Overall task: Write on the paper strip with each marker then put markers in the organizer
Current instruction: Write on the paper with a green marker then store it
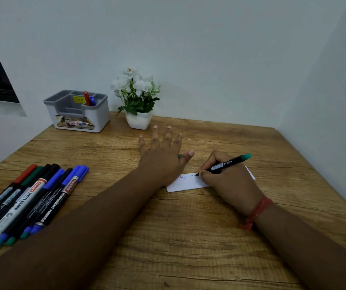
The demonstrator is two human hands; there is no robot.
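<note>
The paper strip point(188, 183) is lying flat on the desk point(188, 237), long side going left to right, right under both hands. The right hand point(228, 181) is gripping a marker point(228, 163) w/ its tip touching the paper. The left hand point(163, 155) is lying open, fingers spread, pressing the paper's left end. The organizer point(77, 114) is sitting far back-left of the paper, so the left hand is nearer it. Other markers point(29, 197) are lying left of the paper.

Single head view, close, facing forward-down over table point(188, 237) toward wall corner
</note>
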